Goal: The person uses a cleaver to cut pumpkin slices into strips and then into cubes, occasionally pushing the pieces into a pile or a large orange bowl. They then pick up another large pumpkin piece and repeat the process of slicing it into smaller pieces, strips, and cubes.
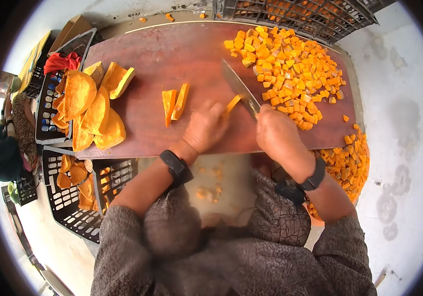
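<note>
My right hand (276, 132) is closed round the handle of a broad-bladed kitchen knife (240, 85), whose blade points up and left over the reddish-brown table. Just left of it, my left hand (206, 124) grips a pumpkin strip (233, 102), its far end by the blade. Both hands look slightly blurred. Two more pumpkin strips (174, 102) lie to the left of my left hand. A pile of diced pumpkin (293, 69) spreads over the right part of the table. Large curved pumpkin pieces (93, 111) are heaped at the left end.
Black crates (48, 118) with pumpkin pieces stand at the left, one lower (68, 197). More diced pumpkin (344, 165) fills a container below the table's right front corner. Another black crate (295, 17) stands behind the table. A white wall (399, 108) runs along the right.
</note>
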`<state>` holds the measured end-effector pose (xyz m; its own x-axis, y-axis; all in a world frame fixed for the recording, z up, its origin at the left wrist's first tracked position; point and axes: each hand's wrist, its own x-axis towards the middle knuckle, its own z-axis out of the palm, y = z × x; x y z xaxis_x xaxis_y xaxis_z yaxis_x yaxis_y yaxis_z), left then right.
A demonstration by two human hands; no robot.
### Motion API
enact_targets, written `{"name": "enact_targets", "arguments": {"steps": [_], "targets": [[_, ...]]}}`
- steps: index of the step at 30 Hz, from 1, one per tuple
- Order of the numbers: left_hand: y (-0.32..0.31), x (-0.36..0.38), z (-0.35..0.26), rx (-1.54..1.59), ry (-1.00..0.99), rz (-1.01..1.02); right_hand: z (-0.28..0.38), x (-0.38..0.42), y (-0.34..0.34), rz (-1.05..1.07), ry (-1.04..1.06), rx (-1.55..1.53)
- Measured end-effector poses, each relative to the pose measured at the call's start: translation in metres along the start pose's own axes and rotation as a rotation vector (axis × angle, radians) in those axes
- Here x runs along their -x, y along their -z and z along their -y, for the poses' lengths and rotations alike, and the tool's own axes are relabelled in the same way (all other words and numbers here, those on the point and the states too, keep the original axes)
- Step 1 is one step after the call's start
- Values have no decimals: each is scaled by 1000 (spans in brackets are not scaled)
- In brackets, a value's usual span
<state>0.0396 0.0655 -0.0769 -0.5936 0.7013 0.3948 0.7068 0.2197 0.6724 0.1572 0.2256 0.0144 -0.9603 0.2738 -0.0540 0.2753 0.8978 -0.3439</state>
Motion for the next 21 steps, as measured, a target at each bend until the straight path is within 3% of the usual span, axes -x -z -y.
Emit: {"name": "enact_targets", "arguments": {"steps": [6, 8, 14, 17, 21], "targets": [[1, -1, 0, -14, -112, -12, -14, -23, -15, -128, -64, -43], [1, -5, -1, -17, -93, -28, -13, -14, -8, -210, 36, -97], [0, -5, -4, 27, -53, -6, 2, 15, 19, -73, -62, -96], [1, -5, -1, 10, -52, 19, -2, 9, -1, -9, -77, 1], [1, -4, -2, -22, -75, 49, -7, -17, -21, -86, -62, -18]]}}
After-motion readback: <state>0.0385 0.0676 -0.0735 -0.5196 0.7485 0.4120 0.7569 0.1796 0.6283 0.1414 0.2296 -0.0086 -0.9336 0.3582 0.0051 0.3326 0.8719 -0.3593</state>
